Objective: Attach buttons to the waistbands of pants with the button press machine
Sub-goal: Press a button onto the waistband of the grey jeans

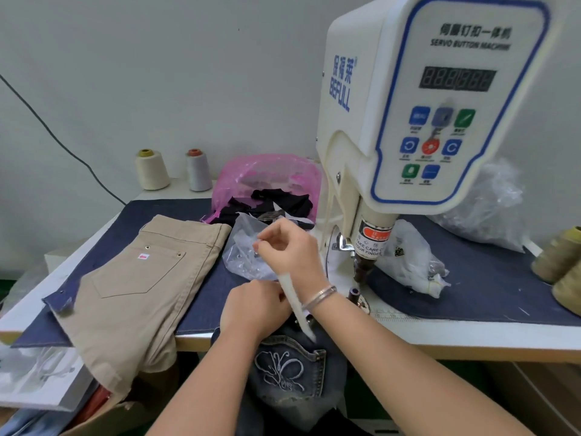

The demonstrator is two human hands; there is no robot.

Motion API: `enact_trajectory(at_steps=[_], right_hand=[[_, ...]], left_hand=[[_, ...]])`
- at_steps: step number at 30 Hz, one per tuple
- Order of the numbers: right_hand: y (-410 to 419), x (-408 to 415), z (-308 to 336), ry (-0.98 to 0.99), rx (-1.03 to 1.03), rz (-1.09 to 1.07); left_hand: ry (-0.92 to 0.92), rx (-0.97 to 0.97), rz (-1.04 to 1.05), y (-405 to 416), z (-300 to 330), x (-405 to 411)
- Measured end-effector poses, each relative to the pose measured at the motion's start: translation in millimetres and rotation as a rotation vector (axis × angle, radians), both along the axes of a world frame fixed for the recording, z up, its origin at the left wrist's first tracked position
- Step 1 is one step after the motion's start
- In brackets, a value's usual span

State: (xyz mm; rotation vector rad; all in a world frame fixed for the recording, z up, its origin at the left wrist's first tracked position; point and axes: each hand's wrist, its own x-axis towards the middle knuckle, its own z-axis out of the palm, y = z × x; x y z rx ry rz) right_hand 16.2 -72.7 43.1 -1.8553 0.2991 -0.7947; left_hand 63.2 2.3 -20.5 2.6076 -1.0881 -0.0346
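Denim-covered table [471,297] — machine [408,105] reads "BEFULL"

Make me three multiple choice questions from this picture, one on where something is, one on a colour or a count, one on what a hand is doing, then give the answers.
1. Where do the khaki pants lie?
A. left of the button machine
B. right of it
C. on top of it

2. How many thread cones stand at the wall, back left?
A. one
B. two
C. four

3. What is the right hand doing?
A. pressing a panel key
B. lying flat on the table
C. reaching into the clear plastic bag

Answers: 1 A, folded on the blue cloth to the left; 2 B, a cream and a grey one; 3 C, its fingertips are at the bag's mouth.
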Motion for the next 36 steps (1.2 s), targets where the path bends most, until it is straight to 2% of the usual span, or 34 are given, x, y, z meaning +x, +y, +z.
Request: enact_trajectory(at_steps=[3, 5, 7, 10, 15, 20, 24, 26, 36], right_hand=[[5.9, -56.5, 4.7, -0.049, 0.098, 0.115], [-0.1, -91.9, 1.0, -0.016, 0.066, 0.141], [-10.6, -122.1, -3.9, 0.038, 0.021, 0.093], [-31.4, -150.6, -13.4, 0.087, 0.083, -0.029], [-61.9, -145.3, -20.4, 0.154, 0.311, -0.184], [-78.0, -126.3, -23.9, 0.154, 0.572, -0.141], [-83.5, -121.8, -28.0, 0.198, 0.52, -0.1], [-82.3, -122.0, -28.1, 0.245, 0.446, -0.073], [-82.9, -119.6, -28.1, 0.244, 0.196, -0.014]], left_hand=[[-0.076, -0.027, -0.027, -1.5, -0.5, -1.1], [-0.108, -0.031, -0.03, -2.8, -5.7, 0.1], [-0.109, -0.033, -0.018, -3.6, -11.0, 2.8], [-0.117, -0.043, 0.002, -5.2, -13.7, 5.2], [-0.134, -0.044, 0.015, -5.4, -14.8, 4.2], [-0.094, -0.072, -0.047, -2.5, -12.8, 4.9], [-0.159, -0.084, -0.316, 10.5, -14.1, 2.5], [-0.207, -0.075, -0.385, 15.5, -14.5, 1.1], [-0.168, -0.044, -0.338, 13.5, -10.7, 2.7]])
